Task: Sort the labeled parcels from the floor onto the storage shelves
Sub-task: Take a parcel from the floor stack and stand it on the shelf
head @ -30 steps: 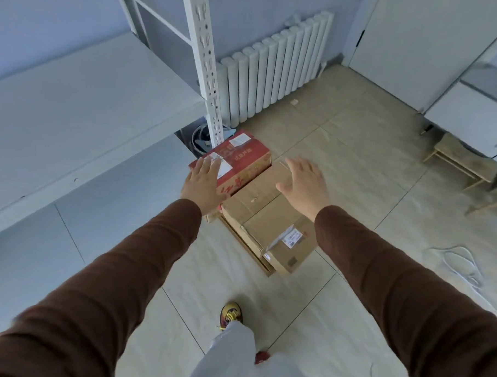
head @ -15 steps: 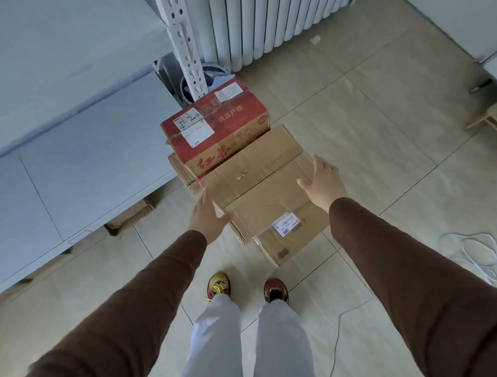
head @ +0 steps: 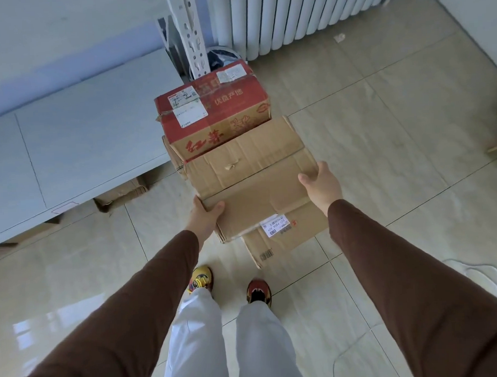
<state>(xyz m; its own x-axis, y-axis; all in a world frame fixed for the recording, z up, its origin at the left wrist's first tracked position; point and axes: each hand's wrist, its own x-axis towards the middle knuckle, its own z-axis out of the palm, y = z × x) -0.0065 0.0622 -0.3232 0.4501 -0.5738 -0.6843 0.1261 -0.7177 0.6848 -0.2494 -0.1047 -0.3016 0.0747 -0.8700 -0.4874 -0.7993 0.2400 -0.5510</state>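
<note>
Three closed boxes are piled on the tiled floor [head: 381, 125] by the low shelf [head: 83, 144]; their contents cannot be seen. The brown box [head: 252, 182] lies on a lower box [head: 289, 238], with a red box [head: 212, 113] just beyond it near the shelf post [head: 192, 34]. The left hand [head: 205, 216] grips the brown box's near left corner, thumb curled on top. The right hand [head: 321, 182] clasps its right edge, fingers hidden behind. The red box bears white labels and "优良产地"; the lower box's label reads "507 P80A 304".
</note>
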